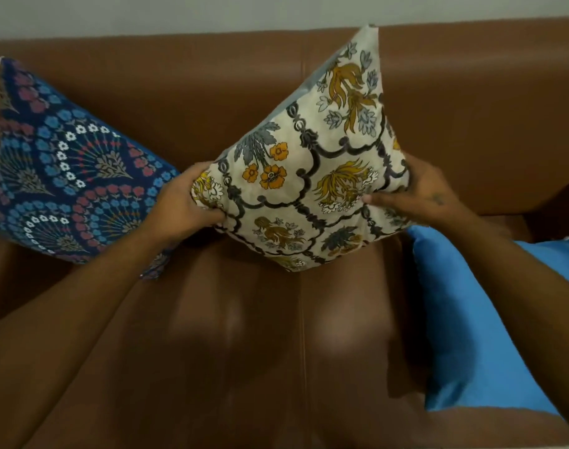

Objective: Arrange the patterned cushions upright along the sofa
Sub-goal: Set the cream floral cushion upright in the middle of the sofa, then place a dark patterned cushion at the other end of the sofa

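Observation:
A cream cushion (312, 157) with yellow flowers and dark scrolls is held above the middle of the brown leather sofa (212, 319), tilted so that one corner points down at the seat. My left hand (186, 205) grips its left edge. My right hand (425, 192) grips its right edge. A dark blue cushion (63, 170) with blue, red and white flowers leans against the sofa back at the left, touching my left wrist. A plain bright blue cushion (464, 319) lies flat on the seat at the right, partly under my right forearm.
The sofa's backrest (471, 102) runs across the top, with a pale wall behind it. A seam divides the two seat pads at the middle. Bare seat shows below the held cushion.

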